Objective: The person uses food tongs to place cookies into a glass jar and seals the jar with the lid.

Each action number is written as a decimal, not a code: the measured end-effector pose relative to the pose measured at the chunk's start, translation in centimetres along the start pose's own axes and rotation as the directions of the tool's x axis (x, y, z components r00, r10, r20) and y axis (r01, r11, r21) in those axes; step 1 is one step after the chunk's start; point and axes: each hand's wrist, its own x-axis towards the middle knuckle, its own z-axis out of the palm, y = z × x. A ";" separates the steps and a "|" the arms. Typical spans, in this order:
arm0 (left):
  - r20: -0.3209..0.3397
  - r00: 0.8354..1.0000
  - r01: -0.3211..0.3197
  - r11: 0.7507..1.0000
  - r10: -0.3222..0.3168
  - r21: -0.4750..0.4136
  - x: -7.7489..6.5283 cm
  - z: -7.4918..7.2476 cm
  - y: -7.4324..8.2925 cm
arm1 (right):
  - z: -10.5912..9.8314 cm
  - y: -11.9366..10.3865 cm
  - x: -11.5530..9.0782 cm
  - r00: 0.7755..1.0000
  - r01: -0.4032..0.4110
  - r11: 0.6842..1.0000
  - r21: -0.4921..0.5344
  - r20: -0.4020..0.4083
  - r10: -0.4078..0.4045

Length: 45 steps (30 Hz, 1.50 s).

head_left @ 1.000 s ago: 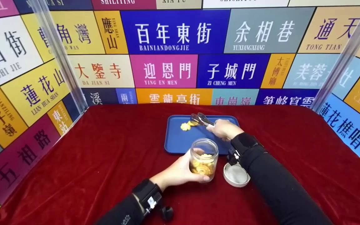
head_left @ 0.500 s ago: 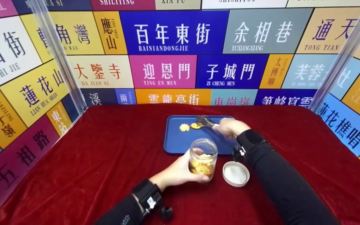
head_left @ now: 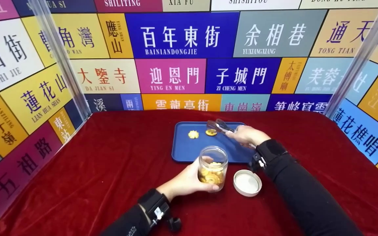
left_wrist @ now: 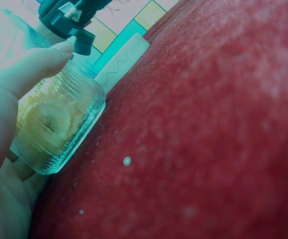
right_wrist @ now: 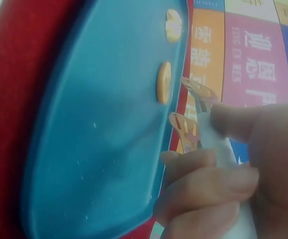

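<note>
My left hand point(head_left: 189, 178) grips a clear glass jar point(head_left: 213, 168) of yellow cookies from its left side, thumb across the front. The jar has no lid on and stands at the near edge of the blue tray point(head_left: 184, 154). In my right hand point(head_left: 250, 135) is a pair of tongs point(right_wrist: 186, 130), held by the pale handle. Their two tips stand spread with nothing between them, just above a round cookie point(right_wrist: 163, 82) on the tray. To its left lies a flower-shaped cookie point(head_left: 193, 134). My right palm is mostly hidden in the head view.
Right of the jar a round whitish lid point(head_left: 247, 183) lies on the red velvet cloth point(head_left: 126, 157). Behind the table rises a wall point(head_left: 182, 36) of coloured name signs. Clear upright posts point(head_left: 66, 62) stand at the table's far corners.
My right hand has drawn back to the right with the tongs, whose tips have risen off the round cookie. That cookie sits slightly farther right. My left hand and the jar stay put.
</note>
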 end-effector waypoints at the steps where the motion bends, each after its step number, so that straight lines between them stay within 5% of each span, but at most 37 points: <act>1: -0.001 1.000 0.001 1.000 -0.001 0.003 0.0 0.0 -0.1 | 0.3 -0.2 0.0 1.000 0.005 1.000 -0.014 -0.012 -0.005; 7: 0.009 1.000 -0.013 1.000 0.013 -0.018 0.0 0.0 -0.2 | 2.1 -1.0 -0.1 0.992 -0.008 0.983 -0.183 -0.124 -0.015; 16: 0.018 1.000 -0.007 0.999 0.008 -0.041 0.0 -0.1 -0.2 | 2.5 -1.5 -0.6 0.996 -0.007 0.968 -0.249 -0.088 -0.015; 32: 0.015 1.000 -0.001 1.000 0.001 -0.026 0.1 -0.1 -0.3 | 2.7 -1.0 -0.9 0.987 0.076 0.973 -0.218 -0.120 -0.104; 45: 0.009 1.000 0.010 0.999 -0.009 -0.033 0.0 -0.1 -0.4 | 2.4 1.8 -1.9 0.969 0.129 0.983 -0.128 -0.195 -0.152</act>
